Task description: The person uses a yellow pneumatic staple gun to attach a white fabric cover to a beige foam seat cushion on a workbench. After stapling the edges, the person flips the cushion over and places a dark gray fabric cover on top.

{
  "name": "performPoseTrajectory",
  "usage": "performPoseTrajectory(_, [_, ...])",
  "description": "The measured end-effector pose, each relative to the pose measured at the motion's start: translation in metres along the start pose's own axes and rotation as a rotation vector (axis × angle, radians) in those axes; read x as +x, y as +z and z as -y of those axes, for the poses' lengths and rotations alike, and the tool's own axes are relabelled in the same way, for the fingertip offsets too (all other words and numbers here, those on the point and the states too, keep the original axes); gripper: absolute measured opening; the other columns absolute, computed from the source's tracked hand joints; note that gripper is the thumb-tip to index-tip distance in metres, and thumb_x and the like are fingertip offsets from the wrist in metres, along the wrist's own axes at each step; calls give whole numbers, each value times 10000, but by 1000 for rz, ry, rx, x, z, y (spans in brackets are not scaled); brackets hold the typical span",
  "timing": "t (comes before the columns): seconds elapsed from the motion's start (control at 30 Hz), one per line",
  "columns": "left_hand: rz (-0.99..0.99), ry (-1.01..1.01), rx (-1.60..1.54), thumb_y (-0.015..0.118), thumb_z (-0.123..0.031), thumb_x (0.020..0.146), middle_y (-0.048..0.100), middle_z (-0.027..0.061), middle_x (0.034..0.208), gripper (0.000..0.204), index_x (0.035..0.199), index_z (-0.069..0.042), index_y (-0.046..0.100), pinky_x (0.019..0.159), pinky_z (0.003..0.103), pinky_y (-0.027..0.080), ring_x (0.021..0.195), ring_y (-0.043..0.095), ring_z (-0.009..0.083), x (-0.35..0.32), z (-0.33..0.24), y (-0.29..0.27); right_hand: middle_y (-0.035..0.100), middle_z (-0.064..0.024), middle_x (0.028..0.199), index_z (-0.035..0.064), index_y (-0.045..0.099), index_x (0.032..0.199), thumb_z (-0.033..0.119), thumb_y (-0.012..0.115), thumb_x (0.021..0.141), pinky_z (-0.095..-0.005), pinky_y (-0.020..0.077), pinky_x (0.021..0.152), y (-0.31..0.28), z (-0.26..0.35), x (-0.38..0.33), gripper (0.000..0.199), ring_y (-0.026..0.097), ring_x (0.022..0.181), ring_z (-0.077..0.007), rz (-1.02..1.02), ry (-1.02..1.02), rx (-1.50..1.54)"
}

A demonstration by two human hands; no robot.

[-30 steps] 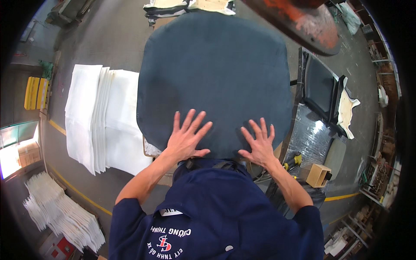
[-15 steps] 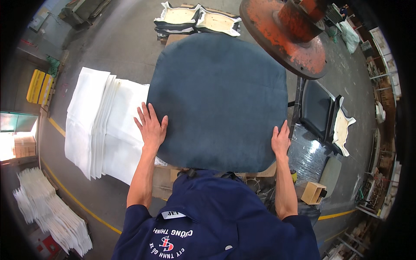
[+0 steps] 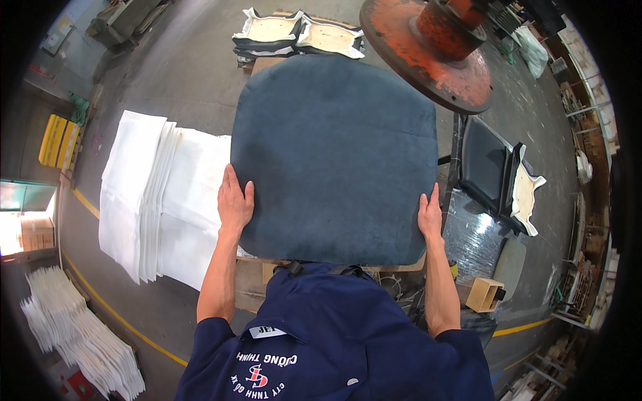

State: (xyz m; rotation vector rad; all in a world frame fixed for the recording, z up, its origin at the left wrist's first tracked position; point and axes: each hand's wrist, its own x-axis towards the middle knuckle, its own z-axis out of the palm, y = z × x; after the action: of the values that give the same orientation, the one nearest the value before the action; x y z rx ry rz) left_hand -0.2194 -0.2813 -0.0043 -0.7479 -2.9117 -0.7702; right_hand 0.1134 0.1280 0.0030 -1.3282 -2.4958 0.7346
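A large dark blue-grey fabric seat pad (image 3: 338, 160) with rounded corners lies flat in front of me, its surface smooth with faint creases. My left hand (image 3: 235, 202) rests along its left edge, fingers straight and close together, thumb on the top face. Against the right edge lies my right hand (image 3: 430, 212), fingers stretched out and thumb on the near side. Both hands touch the pad's sides, and neither wraps round it. What supports the pad is mostly hidden beneath it.
Overhead at the upper right hangs a worn orange round metal plate (image 3: 428, 57). White sheets (image 3: 190, 200) are layered to the left. Upholstered seats (image 3: 271, 30) are stacked at the far side, and a black seat (image 3: 483, 164) stands right, near a small wooden box (image 3: 483, 295).
My left hand's fingers, spread before, have come together along the pad's left edge. My right hand stays at the right edge. The whole view has shifted slightly.
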Motion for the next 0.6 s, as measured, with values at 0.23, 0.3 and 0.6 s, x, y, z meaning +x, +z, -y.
performPoseTrajectory(0.23, [8,-8,-20,566,-330,1032,429,305,1551,711,1562,76,321,1130,495,419,1368,491,462,-1,-2,-2,517,-334,1472,32,228,1630,342,467,1095,-484,467,1064,-1,-5,0,663,560,1306,-485,14,-33,48])
performPoseTrajectory(0.3, [10,-14,-22,567,-330,1033,428,304,1551,711,1563,75,320,1129,495,420,1368,491,462,-2,-2,-3,536,-334,1452,36,223,1633,334,466,1095,-484,468,1059,-2,-3,1,661,567,1295,-488,27,-12,54])
performPoseTrajectory(0.6, [52,-57,-43,537,-393,1048,397,262,1593,738,1606,10,273,1159,485,400,1424,441,444,-3,-1,-3,564,-317,1440,87,198,1655,308,462,1093,-462,458,1069,-5,-14,-5,659,582,1300,-466,59,-18,146])
